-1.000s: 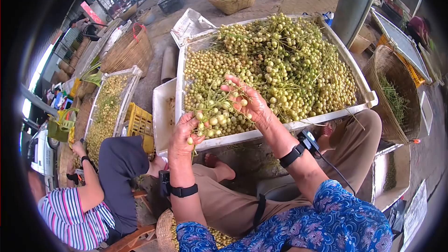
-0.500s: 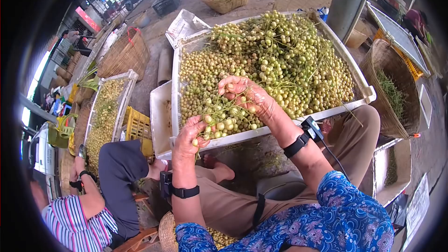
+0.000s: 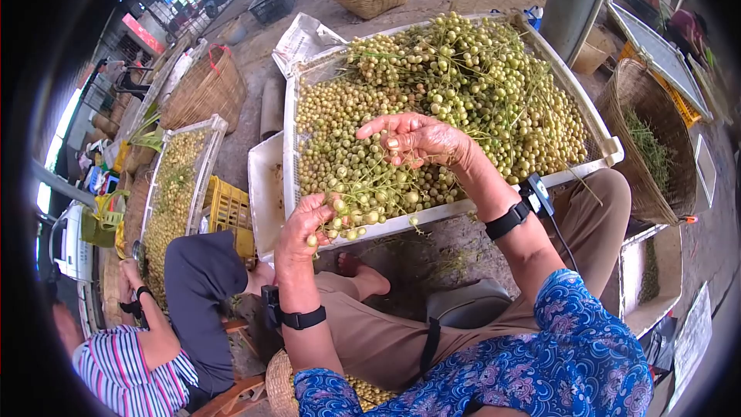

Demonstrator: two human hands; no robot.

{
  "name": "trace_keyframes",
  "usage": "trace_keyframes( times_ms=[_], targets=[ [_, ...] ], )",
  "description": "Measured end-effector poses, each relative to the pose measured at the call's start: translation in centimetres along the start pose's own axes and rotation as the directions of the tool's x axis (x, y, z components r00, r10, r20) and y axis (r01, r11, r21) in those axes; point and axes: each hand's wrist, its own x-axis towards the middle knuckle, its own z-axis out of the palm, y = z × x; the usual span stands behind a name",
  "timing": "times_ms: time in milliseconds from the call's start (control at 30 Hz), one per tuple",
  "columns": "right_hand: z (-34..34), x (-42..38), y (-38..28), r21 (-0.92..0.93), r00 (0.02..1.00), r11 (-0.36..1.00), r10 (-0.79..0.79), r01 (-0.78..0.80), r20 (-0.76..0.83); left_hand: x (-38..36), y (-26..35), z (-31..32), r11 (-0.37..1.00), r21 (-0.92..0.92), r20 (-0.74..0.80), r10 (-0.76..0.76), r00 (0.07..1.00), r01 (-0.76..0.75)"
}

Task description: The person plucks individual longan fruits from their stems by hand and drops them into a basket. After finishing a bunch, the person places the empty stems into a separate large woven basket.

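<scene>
My left hand grips a bunch of round green-yellow fruit on thin stems above the near-left edge of a white tray. Its fingers are curled round the stems. My right hand is over the middle of the tray, up and to the right of the bunch, its fingers bent and its index finger stretched out; whether anything small is between them is too fine to make out. Loose fruit covers the tray's left part, and stemmed clusters are heaped at the back and right.
A co-worker in a striped top sits at the left beside another fruit tray and a yellow crate. Wicker baskets stand at back left and at right. A post rises behind the tray.
My right hand has moved slightly right, away from the bunch, and its index finger has straightened. My left hand has shifted a little down and left, still holding the stems.
</scene>
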Motion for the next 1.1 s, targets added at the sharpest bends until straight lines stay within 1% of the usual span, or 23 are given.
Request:
trace_keyframes(
  times_ms=[33, 100, 167, 233, 267, 333, 367, 400, 433, 500, 533, 567, 600, 633, 667, 700, 733, 767, 833, 867, 967, 1033, 1100],
  targets=[
    [-0.2, -0.1, 0.0, 0.001, 1.000, 1.000, -0.001, 0.001, -0.002, -0.1, 0.1, 0.2, 0.999, 0.042, -0.020, -0.008, 1.000, 0.009],
    [-0.7, -0.1, -0.2, -0.102, 0.990, 0.988, 0.124, -0.117, 0.068, -0.1, 0.2, 0.3, 0.996, 0.081, -0.013, -0.028, 1.000, 0.029],
    [-1.3, -0.1, -0.7, -0.132, 0.983, 0.982, 0.147, -0.133, 0.106, 0.0, 0.1, 0.2, 0.992, 0.117, -0.009, -0.048, 0.999, 0.048],
    [-1.3, 0.0, -2.4, -0.421, 0.943, 0.869, 0.323, -0.262, 0.080, 0.1, 0.1, 0.4, 0.957, 0.289, 0.107, -0.027, 0.994, -0.006],
    [-1.9, 0.3, -2.3, -0.401, 0.942, 0.899, 0.273, -0.178, 0.194, -0.1, 0.3, 0.4, 0.958, 0.288, 0.103, -0.030, 0.994, -0.001],
    [-1.4, 1.2, -2.7, -0.630, 0.965, 0.769, 0.235, -0.109, 0.120, -0.8, 1.6, 1.3, 0.911, 0.406, 0.022, -0.090, 0.996, 0.073],
    [-1.4, 1.0, -3.5, -0.794, 0.979, 0.603, 0.197, -0.079, 0.053, -0.8, 1.6, 0.9, 0.911, 0.406, 0.015, -0.091, 0.996, 0.077],
    [-0.4, 0.9, -4.5, -0.860, 0.981, 0.481, 0.166, -0.169, -0.100, -0.8, 1.7, 0.4, 0.913, 0.402, 0.016, -0.083, 0.996, 0.070],
    [-1.0, 0.7, -4.4, -0.785, 0.995, 0.613, 0.085, -0.096, -0.055, -0.8, 1.9, 0.1, 0.915, 0.398, 0.018, -0.075, 0.997, 0.062],
    [-1.1, 0.0, -5.5, -0.575, 0.966, 0.780, 0.240, -0.248, -0.092, -1.1, 1.8, 0.0, 0.931, 0.360, -0.009, -0.066, 0.998, 0.065],
    [-1.1, -0.2, -5.3, -0.578, 0.966, 0.777, 0.240, -0.248, -0.092, -1.2, 1.6, -0.1, 0.935, 0.353, -0.040, -0.024, 0.999, 0.037],
    [-1.2, -0.5, -4.5, -0.427, 0.974, 0.876, 0.184, -0.225, -0.135, -1.2, 1.4, -0.1, 0.937, 0.348, -0.071, 0.018, 0.997, 0.008],
    [-1.3, -0.7, -3.6, -0.265, 0.973, 0.947, 0.135, -0.182, -0.186, -1.3, 1.3, 0.1, 0.937, 0.348, -0.069, 0.020, 0.997, 0.005],
    [-1.5, -0.9, -2.6, -0.061, 0.963, 0.991, 0.101, -0.120, -0.248, -1.4, 1.2, 0.3, 0.942, 0.337, -0.109, 0.035, 0.993, 0.004],
    [-1.7, -0.9, -1.1, 0.024, 0.944, 0.995, 0.103, -0.101, -0.313, -1.4, 1.2, 0.4, 0.945, 0.328, -0.148, 0.048, 0.988, 0.003],
    [-2.0, -0.8, 0.4, 0.107, 0.920, 0.992, 0.109, -0.074, -0.376, -1.3, 0.9, 0.0, 0.943, 0.334, -0.144, 0.049, 0.988, 0.001],
    [-1.7, -0.7, 1.5, 0.154, 0.918, 0.984, 0.139, -0.087, -0.372, -1.0, 0.5, -0.7, 0.953, 0.302, -0.092, 0.058, 0.994, -0.028],
    [-1.3, -0.8, 2.6, 0.243, 0.899, 0.962, 0.212, -0.123, -0.383, -0.7, 0.3, -1.4, 0.962, 0.268, -0.041, 0.066, 0.997, -0.053],
    [-0.3, -0.9, 3.6, 0.151, 0.938, 0.978, 0.182, -0.142, -0.294, -0.6, 0.3, -1.4, 0.962, 0.271, -0.058, 0.062, 0.996, -0.044],
    [-0.1, -0.7, 4.1, 0.208, 0.960, 0.969, 0.176, -0.131, -0.216, -0.6, 0.1, -1.4, 0.963, 0.267, -0.077, 0.057, 0.995, -0.034],
    [1.5, -0.4, 3.0, 0.190, 0.962, 0.976, 0.151, -0.109, -0.226, -0.8, 0.1, -1.1, 0.965, 0.263, -0.075, 0.037, 0.996, -0.016],
    [0.9, 0.1, 3.2, 0.155, 0.972, 0.983, 0.126, -0.096, -0.201, -0.7, 0.0, -1.6, 0.959, 0.281, -0.057, 0.044, 0.997, -0.026],
    [1.0, 0.4, 2.9, 0.012, 0.983, 1.000, 0.021, -0.019, -0.185, -0.8, 0.2, -1.6, 0.954, 0.298, -0.039, 0.051, 0.998, -0.037]
  ],
)
